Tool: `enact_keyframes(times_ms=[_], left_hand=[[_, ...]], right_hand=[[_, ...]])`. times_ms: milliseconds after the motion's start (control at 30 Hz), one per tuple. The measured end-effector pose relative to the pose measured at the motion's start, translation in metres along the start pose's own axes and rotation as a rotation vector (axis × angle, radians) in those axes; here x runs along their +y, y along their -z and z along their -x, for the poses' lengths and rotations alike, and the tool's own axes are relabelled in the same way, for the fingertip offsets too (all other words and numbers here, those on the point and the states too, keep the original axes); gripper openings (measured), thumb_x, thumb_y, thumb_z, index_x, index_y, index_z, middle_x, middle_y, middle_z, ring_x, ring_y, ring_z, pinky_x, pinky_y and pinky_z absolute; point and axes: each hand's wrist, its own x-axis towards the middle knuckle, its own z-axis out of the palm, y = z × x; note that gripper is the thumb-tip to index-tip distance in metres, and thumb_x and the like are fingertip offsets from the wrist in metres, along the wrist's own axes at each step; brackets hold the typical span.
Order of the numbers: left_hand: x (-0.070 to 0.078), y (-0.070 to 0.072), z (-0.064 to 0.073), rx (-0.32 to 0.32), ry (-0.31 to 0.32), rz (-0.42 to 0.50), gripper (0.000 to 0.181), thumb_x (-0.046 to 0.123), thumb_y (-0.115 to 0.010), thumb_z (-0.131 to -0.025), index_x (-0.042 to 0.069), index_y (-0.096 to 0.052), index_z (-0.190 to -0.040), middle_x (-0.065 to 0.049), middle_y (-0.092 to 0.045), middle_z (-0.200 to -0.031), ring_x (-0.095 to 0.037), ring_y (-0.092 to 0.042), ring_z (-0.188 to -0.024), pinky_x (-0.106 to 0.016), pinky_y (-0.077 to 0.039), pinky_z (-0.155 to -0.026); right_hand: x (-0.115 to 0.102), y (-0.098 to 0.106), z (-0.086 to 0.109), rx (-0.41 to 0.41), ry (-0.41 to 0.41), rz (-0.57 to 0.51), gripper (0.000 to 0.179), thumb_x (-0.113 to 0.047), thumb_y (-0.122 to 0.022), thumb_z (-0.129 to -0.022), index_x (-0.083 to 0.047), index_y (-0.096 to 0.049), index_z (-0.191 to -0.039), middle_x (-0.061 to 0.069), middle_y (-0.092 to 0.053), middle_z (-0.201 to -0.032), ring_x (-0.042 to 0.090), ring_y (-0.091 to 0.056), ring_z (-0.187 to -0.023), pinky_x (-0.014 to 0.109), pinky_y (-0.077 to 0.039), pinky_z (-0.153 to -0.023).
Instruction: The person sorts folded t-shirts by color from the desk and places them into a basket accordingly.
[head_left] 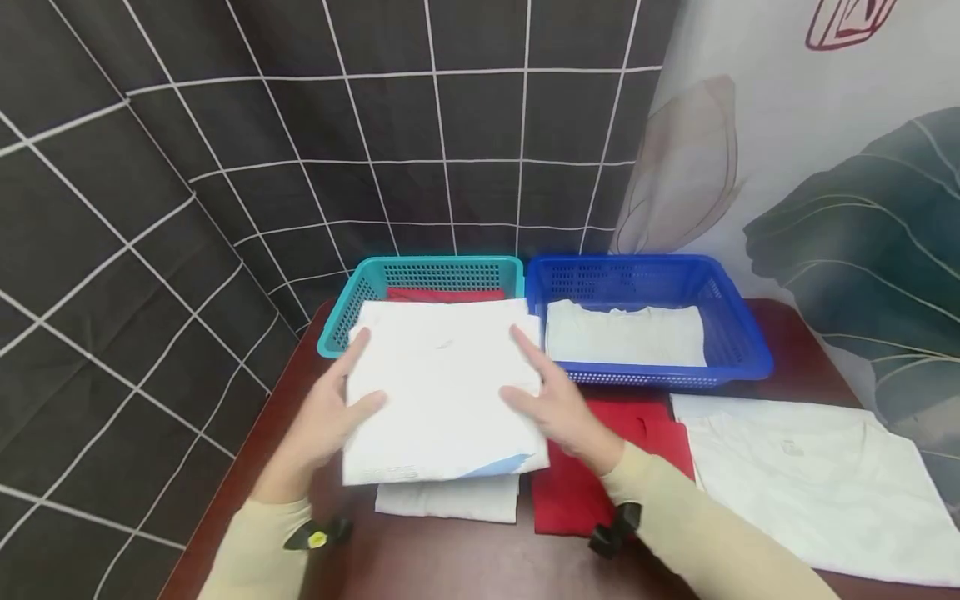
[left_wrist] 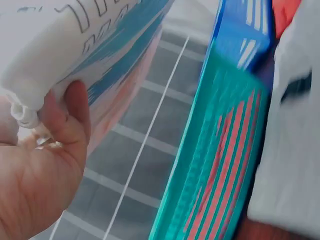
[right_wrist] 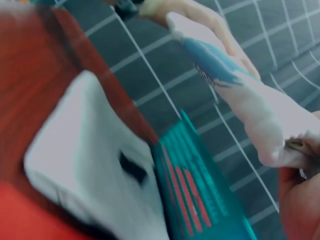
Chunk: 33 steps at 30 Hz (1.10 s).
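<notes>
A folded white T-shirt [head_left: 442, 383] with a blue print is held up by both hands, in front of and partly over the teal basket [head_left: 347, 312]. My left hand [head_left: 330, 412] grips its left side, thumb on top; in the left wrist view the fingers [left_wrist: 77, 107] curl beneath the cloth. On the opposite side my right hand [head_left: 558, 408] pinches the edge, thumb above, the other fingers mostly hidden. Below the held shirt, another folded white garment [head_left: 450, 500] lies on the table, largely covered in the head view. Red cloth [head_left: 446, 295] lies inside the teal basket.
A blue basket [head_left: 731, 333] beside the teal one holds a folded white garment [head_left: 626, 333]. Red folded cloth [head_left: 573, 500] lies under my right forearm. A white T-shirt [head_left: 817, 483] is spread at the right of the dark red table [head_left: 420, 558]. Curtains hang behind.
</notes>
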Motion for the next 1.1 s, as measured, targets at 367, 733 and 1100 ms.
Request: enact_keyframes(times_ms=[367, 733, 1100], left_hand=[[0.021, -0.102, -0.069, 0.022, 0.003, 0.046, 0.085, 0.019, -0.074, -0.084, 0.035, -0.025, -0.152, 0.017, -0.027, -0.153, -0.008, -0.022, -0.141, -0.036, -0.037, -0.106], [0.049, -0.164, -0.145, -0.070, -0.065, 0.113, 0.083, 0.019, -0.072, -0.086, 0.030, -0.025, -0.153, 0.015, -0.027, -0.154, -0.005, -0.022, -0.141, -0.030, -0.035, -0.108], [0.063, -0.205, -0.197, -0.112, -0.016, 0.012, 0.085, 0.024, -0.073, -0.086, 0.033, -0.022, -0.153, 0.012, -0.028, -0.155, -0.010, -0.024, -0.142, -0.035, -0.030, -0.111]], right_hand=[[-0.003, 0.115, 0.017, 0.045, -0.126, -0.011, 0.080, -0.008, -0.064, -0.092, -0.025, -0.018, -0.155, 0.001, -0.011, -0.161, 0.010, -0.064, -0.096, 0.036, -0.057, -0.071], [-0.014, 0.207, 0.005, 0.100, -0.296, 0.194, 0.080, -0.022, -0.065, -0.093, -0.047, -0.015, -0.151, 0.002, 0.000, -0.162, 0.008, -0.051, -0.112, 0.023, -0.054, -0.078], [0.000, 0.269, -0.013, 0.060, -0.371, 0.213, 0.080, -0.029, -0.064, -0.093, -0.054, -0.011, -0.147, -0.005, 0.010, -0.161, 0.036, -0.023, -0.137, 0.019, -0.052, -0.080]])
